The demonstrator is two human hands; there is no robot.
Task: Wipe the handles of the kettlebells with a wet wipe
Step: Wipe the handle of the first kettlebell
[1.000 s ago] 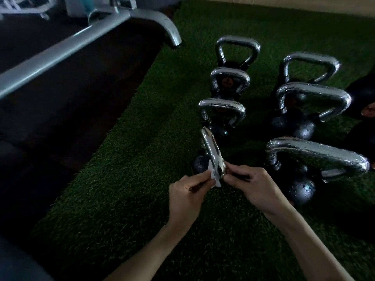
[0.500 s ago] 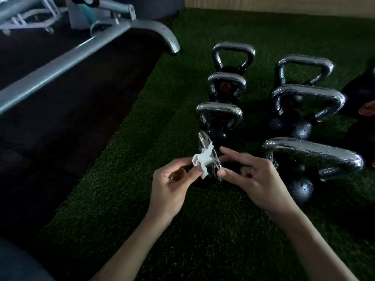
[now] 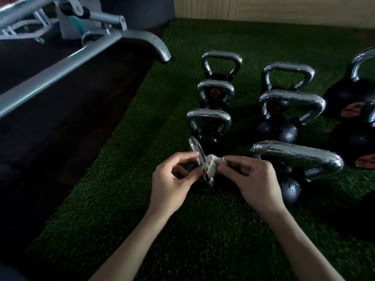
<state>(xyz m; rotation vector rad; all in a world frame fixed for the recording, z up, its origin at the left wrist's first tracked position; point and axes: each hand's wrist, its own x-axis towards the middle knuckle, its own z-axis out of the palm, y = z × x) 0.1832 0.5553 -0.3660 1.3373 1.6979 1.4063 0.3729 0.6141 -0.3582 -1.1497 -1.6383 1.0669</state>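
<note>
Two hands meet at the nearest handle (image 3: 195, 148): left hand (image 3: 172, 179) grips it, right hand (image 3: 251, 177) pinches the wet wipe (image 3: 211, 166); handles beyond (image 3: 209, 116) the fingers (image 3: 233, 159) seemingly remain.

Both bare forearms reach in from near edge, converging at centre. Left hand (image 3: 172, 180): fingers curled, thumb and index pinching wet wipe (image 3: 212, 166). Right hand (image 3: 255, 179): back up, fingers curled, pinching wet wipe's right side.

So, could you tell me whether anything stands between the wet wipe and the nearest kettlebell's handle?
Nothing visible does. The wet wipe, pinched by the right hand, already lies against the nearest handle, which the left hand holds from the other side.
</note>
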